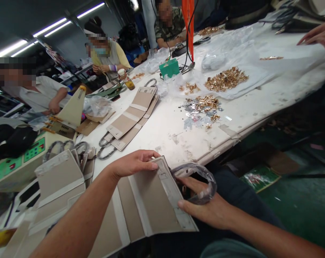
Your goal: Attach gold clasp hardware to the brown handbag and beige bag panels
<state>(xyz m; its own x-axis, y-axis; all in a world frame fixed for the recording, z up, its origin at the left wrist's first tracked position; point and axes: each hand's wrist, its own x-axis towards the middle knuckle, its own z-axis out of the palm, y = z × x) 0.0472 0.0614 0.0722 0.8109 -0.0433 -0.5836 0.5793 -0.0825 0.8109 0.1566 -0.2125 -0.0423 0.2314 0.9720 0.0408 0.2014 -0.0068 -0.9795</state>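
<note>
My left hand grips the far corner of a beige bag panel, thumb on its face and fingers behind the edge. White strips run across the panel, which lies tilted over the table's near edge. On its right side my right hand pinches the border, thumb on top, fingers partly hidden behind. A plastic-wrapped handle loops out from that edge over my right hand. A small gold piece shows beside my right fingers; I cannot tell whether it is fixed to the panel.
Similar bag panels lie ahead, with more stacked at left beside a green-and-cream machine. Gold metal fittings and silver pieces lie on the white table. A green box stands behind; co-workers sit around.
</note>
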